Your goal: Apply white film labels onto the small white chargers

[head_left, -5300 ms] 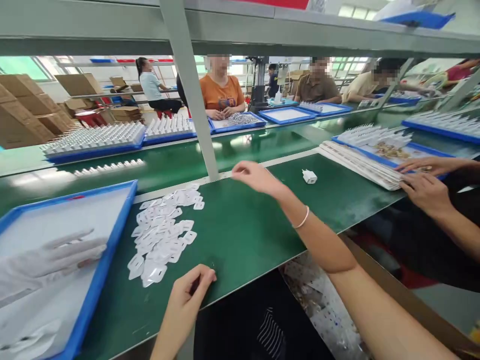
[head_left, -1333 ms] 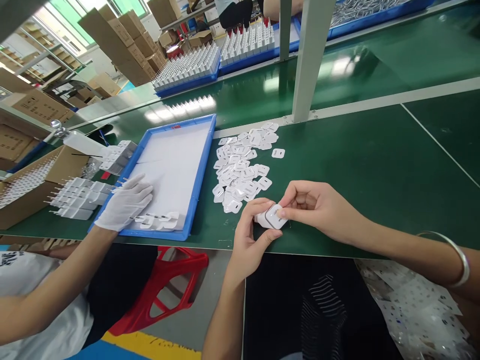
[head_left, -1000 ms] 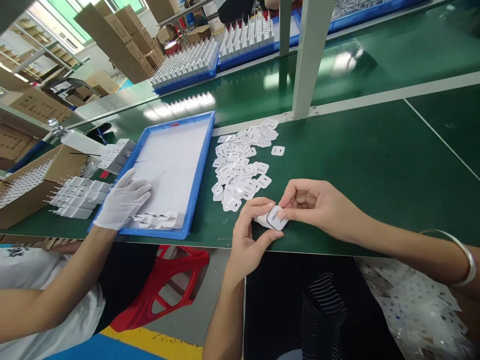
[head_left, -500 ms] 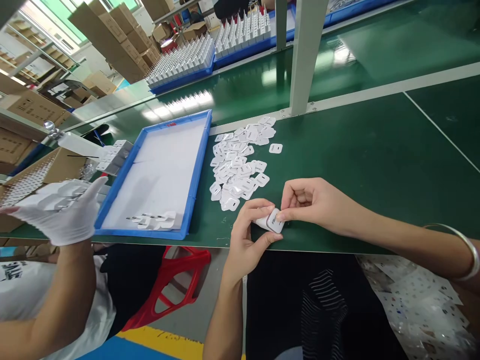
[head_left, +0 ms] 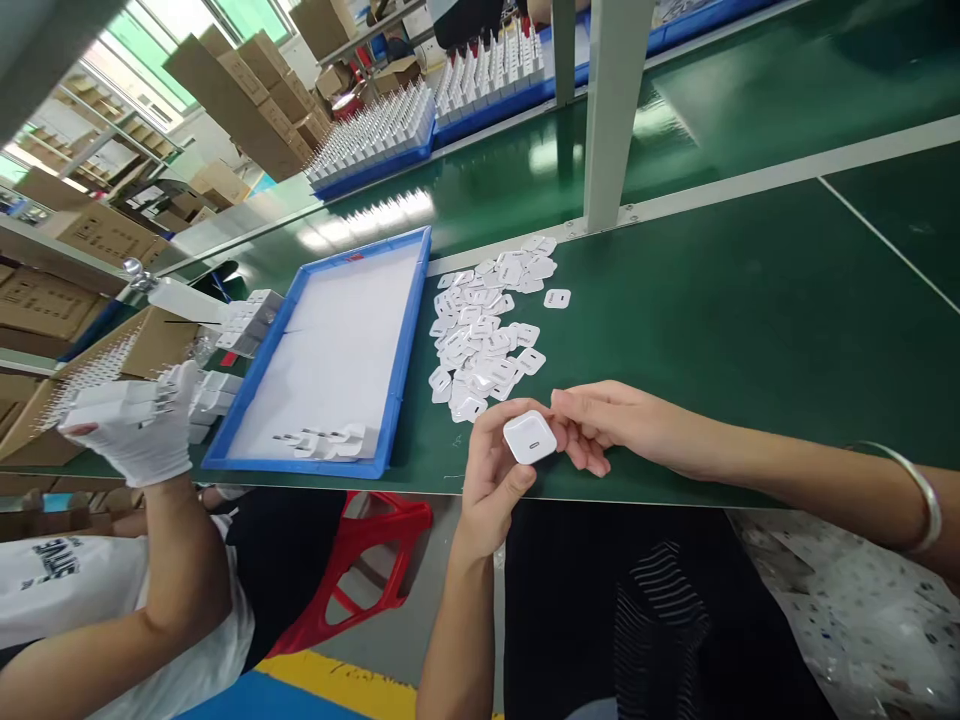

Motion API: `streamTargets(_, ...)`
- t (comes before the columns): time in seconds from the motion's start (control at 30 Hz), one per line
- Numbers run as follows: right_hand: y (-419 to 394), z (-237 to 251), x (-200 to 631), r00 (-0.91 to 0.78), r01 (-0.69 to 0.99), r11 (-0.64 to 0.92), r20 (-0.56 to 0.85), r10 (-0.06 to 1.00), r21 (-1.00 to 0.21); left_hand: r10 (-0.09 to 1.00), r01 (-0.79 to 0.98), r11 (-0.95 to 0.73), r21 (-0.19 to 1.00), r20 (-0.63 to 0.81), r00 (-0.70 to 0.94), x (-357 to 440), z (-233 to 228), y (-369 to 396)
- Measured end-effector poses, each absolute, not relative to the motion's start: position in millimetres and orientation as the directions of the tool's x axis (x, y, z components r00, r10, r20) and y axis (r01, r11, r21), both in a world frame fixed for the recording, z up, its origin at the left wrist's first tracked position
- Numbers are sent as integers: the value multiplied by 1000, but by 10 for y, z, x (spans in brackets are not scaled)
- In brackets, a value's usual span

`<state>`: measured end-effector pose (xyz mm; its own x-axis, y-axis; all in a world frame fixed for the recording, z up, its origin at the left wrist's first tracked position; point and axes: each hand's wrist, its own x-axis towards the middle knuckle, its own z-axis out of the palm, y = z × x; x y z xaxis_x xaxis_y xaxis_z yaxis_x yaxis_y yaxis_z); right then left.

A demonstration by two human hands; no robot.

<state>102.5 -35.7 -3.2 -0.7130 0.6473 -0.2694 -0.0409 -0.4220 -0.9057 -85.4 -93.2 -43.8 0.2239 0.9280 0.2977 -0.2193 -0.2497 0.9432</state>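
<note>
My left hand [head_left: 495, 465] is closed around a white charger [head_left: 529, 438], with its thumb at the lower edge and fingers curled behind. The charger's plain front face, with one small dark slot, is turned up toward me. My right hand [head_left: 607, 425] is just right of the charger, fingers drawn together; I cannot make out what, if anything, is between them. A heap of small white cover plates [head_left: 487, 335], some with dark print, lies on the green table beyond my left hand. A single cover plate [head_left: 556, 298] lies apart on its right.
To the left stands a blue-rimmed tray [head_left: 409, 330] with several white plug pieces [head_left: 334, 442]. A co-worker's gloved hand [head_left: 154, 435] holds white pieces farther left. A metal post [head_left: 606, 120] rises behind the heap. Trays of pronged pieces [head_left: 375, 135] stand at the back.
The charger has shifted slightly left and its face has turned up; the dark print seen on it before no longer shows. My right fingers have come off its face to its right side.
</note>
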Motion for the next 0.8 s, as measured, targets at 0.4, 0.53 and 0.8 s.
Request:
streamTargets(0.4,-382,-80,1018,-765,28,-485,-331,553,-874,905,-127,-333,934,354,237,-859,-442,-976)
streamTargets(0.53,-387,-117,1017,-771,32,-480,-327,547,-877,909,-116,-330,937,348,229,-862,-458,-994)
streamTargets(0.8,-466,-139,952,-786,-80,-473,-236,571,-878,920,-264,-322,909,367,141,-810,-425,-1001)
